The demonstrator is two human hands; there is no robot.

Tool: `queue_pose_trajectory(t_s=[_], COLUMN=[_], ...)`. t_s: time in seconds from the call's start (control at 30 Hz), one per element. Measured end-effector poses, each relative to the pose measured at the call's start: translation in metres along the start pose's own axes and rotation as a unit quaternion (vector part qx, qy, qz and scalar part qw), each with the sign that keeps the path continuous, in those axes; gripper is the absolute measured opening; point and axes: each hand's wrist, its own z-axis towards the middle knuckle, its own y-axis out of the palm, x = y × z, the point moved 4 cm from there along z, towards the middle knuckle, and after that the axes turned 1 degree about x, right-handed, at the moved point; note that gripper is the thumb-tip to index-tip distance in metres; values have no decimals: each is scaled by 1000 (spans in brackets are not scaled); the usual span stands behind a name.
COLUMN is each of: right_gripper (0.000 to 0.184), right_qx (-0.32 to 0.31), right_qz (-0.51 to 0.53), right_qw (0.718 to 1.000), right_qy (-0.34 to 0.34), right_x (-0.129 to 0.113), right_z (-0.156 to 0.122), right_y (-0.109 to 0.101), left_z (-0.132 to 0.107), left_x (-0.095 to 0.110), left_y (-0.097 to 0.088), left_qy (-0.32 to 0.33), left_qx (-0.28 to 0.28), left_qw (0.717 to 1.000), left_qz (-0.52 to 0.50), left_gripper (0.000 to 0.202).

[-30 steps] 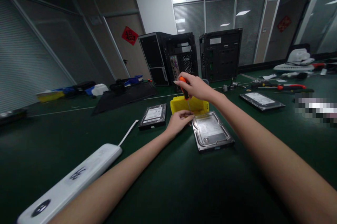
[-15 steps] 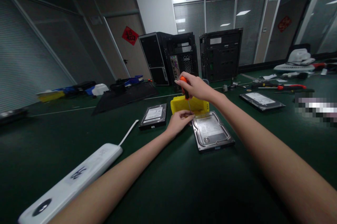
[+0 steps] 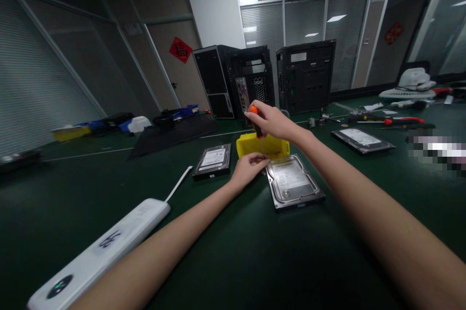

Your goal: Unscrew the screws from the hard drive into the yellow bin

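Observation:
My right hand is wrapped round the orange and black handle of a screwdriver, which stands nearly upright with its shaft pointing down. Its tip ends by the far left corner of a silver hard drive lying label up on the table. At that same corner is my left hand, thumb and fingers pinched together beside the screwdriver tip and touching the drive's edge. What lies between those fingers is hidden. Right behind both hands stands a yellow plastic bin.
A second hard drive lies to the left, a third hard drive to the right. A white stick-shaped device rests near my left forearm. Computer cases stand at the back. Pliers and other tools lie far right.
Both hands and the screwdriver stay almost in place; only a tiny shift of the view shows. On the white device, the small round display now shows a green glow.

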Motion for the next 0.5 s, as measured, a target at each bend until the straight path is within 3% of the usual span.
queue_pose_trajectory(t_s=[0.5], right_gripper=[22], right_qx=[-2], right_qz=[-2], right_qw=[1000], right_qy=[-20], right_x=[-3], right_z=[-2], right_y=[-2], left_z=[-2], left_x=[5], left_y=[0], left_qy=[-10], left_qx=[4], left_qw=[1000], left_qz=[1], left_gripper=[30])
